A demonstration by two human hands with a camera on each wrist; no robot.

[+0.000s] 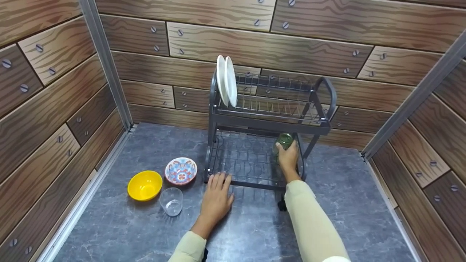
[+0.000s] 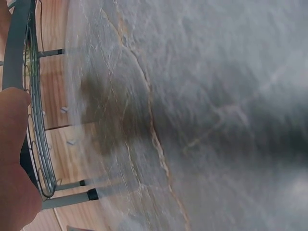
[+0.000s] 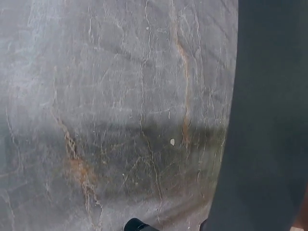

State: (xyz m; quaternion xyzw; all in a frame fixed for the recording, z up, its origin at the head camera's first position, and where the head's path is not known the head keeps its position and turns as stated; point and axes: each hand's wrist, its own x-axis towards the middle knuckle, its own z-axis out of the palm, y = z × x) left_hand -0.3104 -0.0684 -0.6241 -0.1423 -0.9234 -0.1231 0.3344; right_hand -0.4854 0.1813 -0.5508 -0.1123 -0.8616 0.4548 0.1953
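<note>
Right hand point(image 1: 289, 158): curled round a green glass point(image 1: 285, 138).
Green glass: at the right of the rack point(image 1: 271, 124), lower level; whether it rests there is hard to tell.
Left hand point(image 1: 216, 198): fingers nearly straight, on the near rail point(image 1: 255, 185).

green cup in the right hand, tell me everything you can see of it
The cup is green and see-through, glass or plastic by its look, a round end facing up. The right hand grips it, hiding part of it, at the right end of the lower tier of the rack. Whether it touches the rack, I cannot tell.
</note>
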